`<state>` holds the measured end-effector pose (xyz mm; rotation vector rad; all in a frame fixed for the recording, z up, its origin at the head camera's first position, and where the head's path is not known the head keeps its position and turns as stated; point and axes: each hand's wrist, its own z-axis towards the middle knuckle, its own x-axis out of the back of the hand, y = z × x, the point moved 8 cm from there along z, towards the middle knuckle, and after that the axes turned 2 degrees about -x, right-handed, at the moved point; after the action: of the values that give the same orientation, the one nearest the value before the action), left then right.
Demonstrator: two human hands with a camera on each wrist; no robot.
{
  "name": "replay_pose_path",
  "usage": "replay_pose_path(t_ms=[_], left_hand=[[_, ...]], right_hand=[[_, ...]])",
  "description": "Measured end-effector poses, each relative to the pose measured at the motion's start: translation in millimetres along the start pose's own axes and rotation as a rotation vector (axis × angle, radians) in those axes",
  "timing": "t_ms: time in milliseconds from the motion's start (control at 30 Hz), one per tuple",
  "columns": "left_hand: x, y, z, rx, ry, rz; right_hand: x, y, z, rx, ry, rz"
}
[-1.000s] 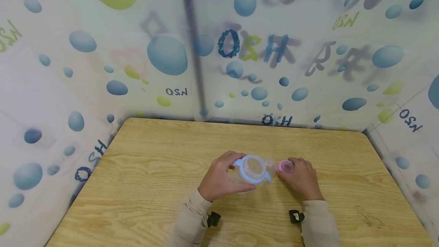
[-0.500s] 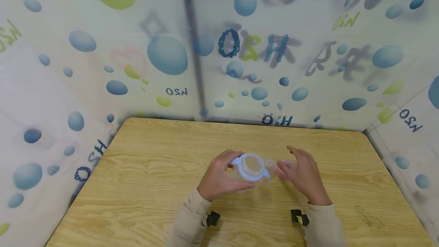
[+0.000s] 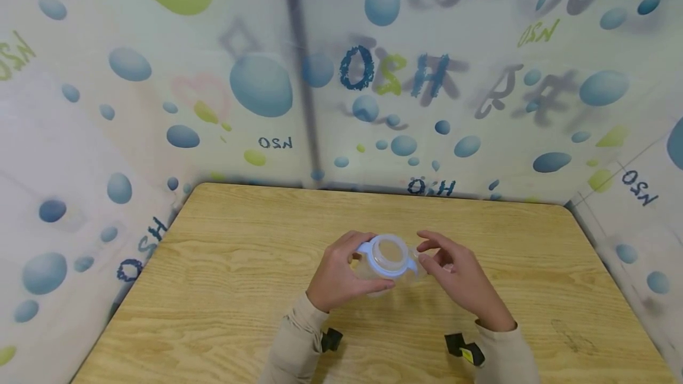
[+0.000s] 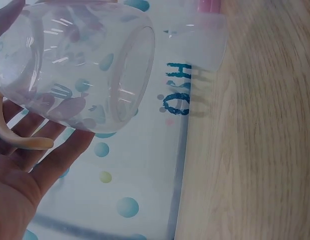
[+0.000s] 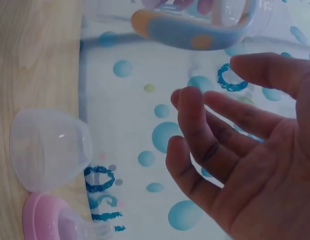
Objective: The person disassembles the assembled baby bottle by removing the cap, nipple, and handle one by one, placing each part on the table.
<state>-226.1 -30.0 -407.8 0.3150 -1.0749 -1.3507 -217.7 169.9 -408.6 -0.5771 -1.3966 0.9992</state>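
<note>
My left hand (image 3: pixel 341 271) holds a clear baby bottle (image 3: pixel 370 271) above the table, thumb and fingers on opposite sides of its body. A light blue ring with handles (image 5: pixel 195 35) sits round the bottle's top, and the wide mouth tilts up toward the head camera. In the left wrist view the bottle's rounded base points to the right. My right hand (image 3: pixel 461 277) hovers just right of the bottle, its fingers loosely bent around nothing. Below it on the table are a translucent cap (image 5: pixel 49 150) and a pink collar with a clear teat (image 5: pixel 44 217), mostly hidden in the head view.
The wooden table (image 3: pixel 256 253) reaches back to a wall (image 3: pixel 341 135) printed with blue and green drops. Side walls stand close at left and right. A black wrist strap (image 3: pixel 332 339) hangs at each sleeve.
My right hand has let go of the pink collar with the teat, lifted, and moved left toward the bottle. The left hand has kept its hold, with the bottle shifted slightly up and left.
</note>
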Motion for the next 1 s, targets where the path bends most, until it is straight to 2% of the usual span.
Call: replay_pose_path(t_ms=[233,367,667,1000], left_hand=[[0.4,-1.2,-0.5,0.0,-0.002,-0.004],[1.1,-0.5,-0.3,-0.007,0.003,0.001],[0.9,-1.1,-0.2,0.0,-0.001,-0.008],[0.9,-2.4,0.1,0.019,-0.01,-0.005]], right_hand=[[-7.4,-5.5,-2.2,-0.001,-0.089,0.094],[-10.6,-8.4,-2.7,0.012,-0.1,0.093],[-17.2,-18.0,-2.5,0.104,-0.102,0.075],[-18.3,-23.5,-3.6,0.087,-0.13,0.118]])
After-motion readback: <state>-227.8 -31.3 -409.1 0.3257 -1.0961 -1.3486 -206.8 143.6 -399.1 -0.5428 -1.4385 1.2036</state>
